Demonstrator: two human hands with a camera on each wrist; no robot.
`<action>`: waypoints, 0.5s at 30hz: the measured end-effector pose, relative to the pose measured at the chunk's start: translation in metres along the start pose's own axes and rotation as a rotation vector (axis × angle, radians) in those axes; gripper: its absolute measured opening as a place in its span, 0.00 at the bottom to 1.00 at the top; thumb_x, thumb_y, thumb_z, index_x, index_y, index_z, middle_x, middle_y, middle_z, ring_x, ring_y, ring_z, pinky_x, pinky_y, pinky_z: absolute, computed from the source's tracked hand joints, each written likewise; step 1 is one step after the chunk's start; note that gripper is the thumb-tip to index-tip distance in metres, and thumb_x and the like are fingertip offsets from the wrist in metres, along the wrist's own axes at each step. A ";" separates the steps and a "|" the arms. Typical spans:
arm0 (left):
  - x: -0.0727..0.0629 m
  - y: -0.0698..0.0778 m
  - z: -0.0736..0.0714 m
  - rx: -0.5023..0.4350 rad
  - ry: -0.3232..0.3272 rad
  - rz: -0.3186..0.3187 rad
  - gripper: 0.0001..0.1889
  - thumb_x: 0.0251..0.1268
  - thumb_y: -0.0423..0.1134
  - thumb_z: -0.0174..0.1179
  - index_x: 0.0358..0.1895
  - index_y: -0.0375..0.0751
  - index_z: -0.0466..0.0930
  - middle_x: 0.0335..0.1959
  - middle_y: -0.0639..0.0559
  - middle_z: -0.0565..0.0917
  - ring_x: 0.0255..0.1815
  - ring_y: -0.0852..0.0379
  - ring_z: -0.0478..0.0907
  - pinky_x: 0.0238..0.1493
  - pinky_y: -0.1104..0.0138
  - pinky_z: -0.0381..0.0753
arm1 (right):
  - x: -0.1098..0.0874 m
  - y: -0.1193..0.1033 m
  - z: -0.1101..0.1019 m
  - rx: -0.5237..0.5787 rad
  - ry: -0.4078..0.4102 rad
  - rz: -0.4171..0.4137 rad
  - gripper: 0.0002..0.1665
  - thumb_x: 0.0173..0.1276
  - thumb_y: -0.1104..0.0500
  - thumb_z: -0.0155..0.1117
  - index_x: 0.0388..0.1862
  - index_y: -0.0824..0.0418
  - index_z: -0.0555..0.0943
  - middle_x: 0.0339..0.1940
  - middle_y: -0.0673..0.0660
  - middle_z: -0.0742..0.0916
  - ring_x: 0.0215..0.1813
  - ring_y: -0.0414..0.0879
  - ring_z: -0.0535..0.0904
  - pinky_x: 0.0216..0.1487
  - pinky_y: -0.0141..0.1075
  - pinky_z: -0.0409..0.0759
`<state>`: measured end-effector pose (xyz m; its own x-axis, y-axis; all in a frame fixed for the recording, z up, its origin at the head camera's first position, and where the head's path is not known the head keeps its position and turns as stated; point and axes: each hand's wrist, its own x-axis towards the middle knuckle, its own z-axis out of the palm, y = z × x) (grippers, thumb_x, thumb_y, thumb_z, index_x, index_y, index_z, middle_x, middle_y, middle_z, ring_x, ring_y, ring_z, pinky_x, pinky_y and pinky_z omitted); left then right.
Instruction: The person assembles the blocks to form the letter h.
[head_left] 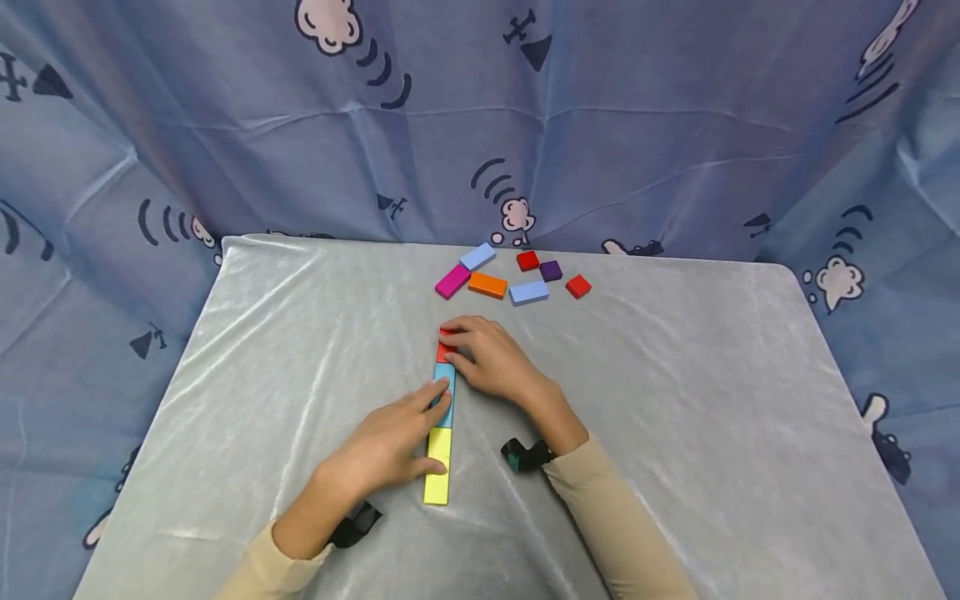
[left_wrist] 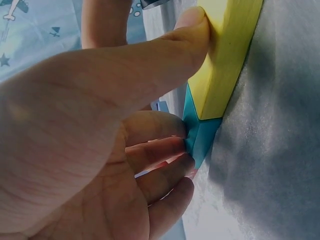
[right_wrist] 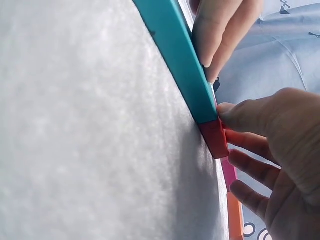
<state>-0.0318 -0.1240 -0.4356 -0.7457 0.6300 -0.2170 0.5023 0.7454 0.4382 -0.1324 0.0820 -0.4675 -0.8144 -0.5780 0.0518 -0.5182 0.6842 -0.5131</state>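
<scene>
A yellow block (head_left: 437, 490), a light blue block (head_left: 446, 420) and a red block (head_left: 442, 354) lie end to end in a straight row on the cloth. My left hand (head_left: 386, 442) rests along the left side of the row, its thumb on the yellow block and its fingertips touching the blue one. At the far end, my right hand (head_left: 491, 360) pinches the red block between thumb and fingers. In the right wrist view the red block (right_wrist: 214, 141) butts against the blue block (right_wrist: 182, 65). The yellow-blue joint shows in the left wrist view.
Beyond the row lie loose blocks: magenta (head_left: 453, 282), orange (head_left: 487, 286), two pale blue (head_left: 477, 257), two small red (head_left: 578, 287) and a small purple one (head_left: 551, 271). Pale grey cloth (head_left: 712, 400) covers the table; a patterned blue curtain (head_left: 637, 158) hangs behind.
</scene>
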 end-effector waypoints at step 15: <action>0.000 0.000 0.001 0.013 0.006 0.000 0.49 0.61 0.50 0.78 0.79 0.29 0.65 0.85 0.39 0.62 0.84 0.41 0.65 0.79 0.50 0.73 | 0.000 -0.002 0.001 -0.036 0.038 -0.013 0.22 0.77 0.56 0.68 0.66 0.62 0.85 0.69 0.57 0.86 0.75 0.54 0.78 0.79 0.55 0.74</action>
<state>-0.0313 -0.1236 -0.4360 -0.7486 0.6284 -0.2115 0.5077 0.7485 0.4266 -0.1313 0.0802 -0.4674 -0.8165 -0.5702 0.0910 -0.5374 0.6928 -0.4808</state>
